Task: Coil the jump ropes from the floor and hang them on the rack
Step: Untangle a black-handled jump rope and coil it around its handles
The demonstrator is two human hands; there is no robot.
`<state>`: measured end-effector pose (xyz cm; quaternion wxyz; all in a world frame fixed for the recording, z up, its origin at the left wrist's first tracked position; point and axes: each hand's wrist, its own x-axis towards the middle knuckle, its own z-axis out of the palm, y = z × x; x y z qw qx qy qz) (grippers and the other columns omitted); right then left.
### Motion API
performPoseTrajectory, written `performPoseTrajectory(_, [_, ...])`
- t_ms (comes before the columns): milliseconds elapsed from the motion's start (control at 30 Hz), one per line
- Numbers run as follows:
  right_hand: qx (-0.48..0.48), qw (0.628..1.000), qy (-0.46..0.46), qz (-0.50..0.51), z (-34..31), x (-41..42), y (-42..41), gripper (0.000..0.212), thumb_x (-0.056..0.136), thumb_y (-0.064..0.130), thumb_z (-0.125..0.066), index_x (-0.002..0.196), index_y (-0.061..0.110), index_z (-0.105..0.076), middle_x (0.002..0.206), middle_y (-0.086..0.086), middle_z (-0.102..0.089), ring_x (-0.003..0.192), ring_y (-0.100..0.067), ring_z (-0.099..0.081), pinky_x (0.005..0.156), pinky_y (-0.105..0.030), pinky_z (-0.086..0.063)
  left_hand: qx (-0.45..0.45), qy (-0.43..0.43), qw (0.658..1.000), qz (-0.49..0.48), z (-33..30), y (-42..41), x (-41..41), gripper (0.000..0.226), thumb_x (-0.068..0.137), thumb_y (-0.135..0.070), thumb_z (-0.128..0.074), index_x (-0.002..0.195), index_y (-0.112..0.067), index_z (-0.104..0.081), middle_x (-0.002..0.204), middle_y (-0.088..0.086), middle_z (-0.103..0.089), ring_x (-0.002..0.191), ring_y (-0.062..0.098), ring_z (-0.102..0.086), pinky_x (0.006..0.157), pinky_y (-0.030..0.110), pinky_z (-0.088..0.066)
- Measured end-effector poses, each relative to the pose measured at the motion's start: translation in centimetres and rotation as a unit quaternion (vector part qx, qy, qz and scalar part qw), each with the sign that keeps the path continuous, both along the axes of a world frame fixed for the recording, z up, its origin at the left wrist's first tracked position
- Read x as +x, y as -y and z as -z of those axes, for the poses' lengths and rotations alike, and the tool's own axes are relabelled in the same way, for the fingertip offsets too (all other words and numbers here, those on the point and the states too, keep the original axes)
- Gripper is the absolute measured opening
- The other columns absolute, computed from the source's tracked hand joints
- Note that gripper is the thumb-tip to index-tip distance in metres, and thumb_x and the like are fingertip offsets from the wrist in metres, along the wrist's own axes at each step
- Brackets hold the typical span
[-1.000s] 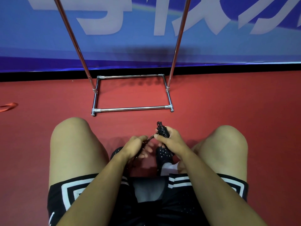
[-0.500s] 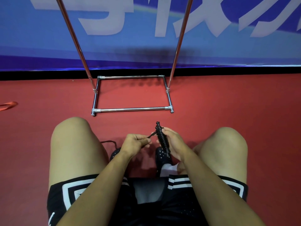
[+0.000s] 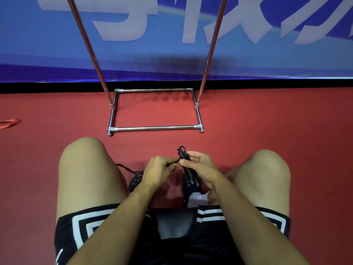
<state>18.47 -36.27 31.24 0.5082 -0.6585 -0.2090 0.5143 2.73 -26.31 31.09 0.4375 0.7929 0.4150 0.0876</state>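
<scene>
**Both hands on black jump rope, rack base ahead on red floor**

Person squats or sits low, knees wide, head view looking down. Right hand [image 3: 200, 168] holds the black jump rope handles [image 3: 186, 165] bundled upright-ish, tilted slightly; thumb and fingers curl round the bundle, fingers partly loosened on the far side. Handle tops poke out above the hand, lower ends hidden behind the palm and merging with the dark shoe below, so hard to tell where the handles stop. Left hand [image 3: 159, 172] is clenched round the cord [image 3: 172, 162], pinching it just beside the handles; the fingertips are tucked under, exact pinch not visible. The cord runs taut between the two hands. A further stretch of cord [image 3: 125, 168] trails out left of the left wrist toward the left knee, then vanishes behind the thigh; the rest of the rope is not visible.

Rack [image 3: 154, 128]: chrome tube base on the red floor [image 3: 267, 121] ahead of the knees, well apart from the hands. Two uprights rise and are cut off by the top edge, so the hanging bar is out of view. Blue banner [image 3: 38, 44] with large pale lettering behind, letters cropped. Orange strap [image 3: 9, 123] at the left edge, mostly cut off, cannot tell what it is. Black shoes [image 3: 136, 181] with white dots are half hidden by the hands.
</scene>
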Motion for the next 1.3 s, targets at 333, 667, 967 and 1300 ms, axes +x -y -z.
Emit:
performPoseTrajectory(333, [-0.01, 1.0, 0.021, -0.016, -0.5, -0.5, 0.1, 0.027, 0.087, 0.021, -0.081, 0.112, 0.018, -0.073, 0.105, -0.001, -0.079, 0.103, -0.018, -0.074, 0.097, -0.034, -0.055, 0.01, -0.009, 0.999, 0.032, 0.4, 0.1, 0.3, 0.025, 0.097, -0.027, -0.067, 0.121, -0.031, -0.074, 0.102, -0.009, -0.079, 0.095, 0.009, -0.072, 0.086, 0.031, -0.055])
performPoseTrajectory(667, [0.088, 0.995, -0.025, 0.034, -1.9, 0.0, 0.3, 0.025, 0.096, 0.01, -0.068, 0.121, 0.009, -0.064, 0.12, -0.007, -0.075, 0.092, -0.019, -0.067, 0.09, -0.037, -0.053, -0.197, 0.042, 0.979, 0.016, 0.4, 0.5, 0.3, 0.019, 0.105, -0.029, -0.055, 0.108, -0.025, -0.073, 0.093, -0.013, -0.07, 0.087, 0.004, -0.062, 0.087, 0.025, -0.05])
performPoseTrajectory(967, [0.104, 0.99, -0.08, 0.06, -2.5, 0.0, 0.5, 0.016, 0.096, 0.006, -0.068, 0.111, 0.003, -0.069, 0.116, -0.02, -0.072, 0.078, -0.017, -0.065, 0.071, -0.03, -0.06, -0.248, 0.161, 0.955, -0.013, -1.1, 1.0, 0.4, 0.026, 0.106, -0.022, -0.054, 0.104, -0.008, -0.075, 0.096, 0.006, -0.079, 0.079, 0.015, -0.073, 0.061, 0.024, -0.054])
performPoseTrajectory(1300, [0.049, 0.997, -0.029, 0.058, -1.8, -0.6, 0.2, 0.025, 0.092, 0.011, -0.075, 0.115, 0.008, -0.067, 0.11, -0.009, -0.077, 0.089, -0.023, -0.073, 0.077, -0.039, -0.059, -0.201, 0.137, 0.969, -0.033, -0.9, 0.6, 0.3, 0.024, 0.102, -0.025, -0.061, 0.088, -0.023, -0.08, 0.073, -0.003, -0.077, 0.051, 0.02, -0.032, 0.053, 0.026, -0.027])
